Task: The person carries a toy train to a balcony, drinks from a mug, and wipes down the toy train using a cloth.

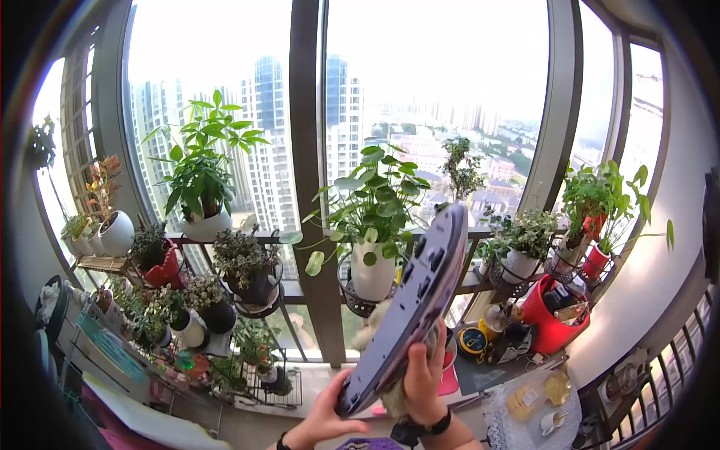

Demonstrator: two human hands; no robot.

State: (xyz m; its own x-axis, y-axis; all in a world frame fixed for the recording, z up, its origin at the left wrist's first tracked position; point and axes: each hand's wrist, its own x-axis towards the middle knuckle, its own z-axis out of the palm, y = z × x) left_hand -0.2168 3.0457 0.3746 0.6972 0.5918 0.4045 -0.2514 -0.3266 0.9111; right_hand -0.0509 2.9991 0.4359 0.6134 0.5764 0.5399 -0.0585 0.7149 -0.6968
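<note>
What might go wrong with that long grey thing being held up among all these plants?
It might slip: the left hand and right hand hold the long grey object low down, its upper end unsupported.

That end could knock the leafy plant in the white pot, though the gap is hard to judge here.

A swing rightward and down might hit the white cup.

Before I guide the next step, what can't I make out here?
- Long grey object, far face: head view, turned away from the camera.
- Pinkish-red item beside the right hand: head view, partly hidden behind that hand.
- Purple item: head view, cut off by the bottom edge.
- Markings on the yellow-rimmed round item: head view, too small.
</note>
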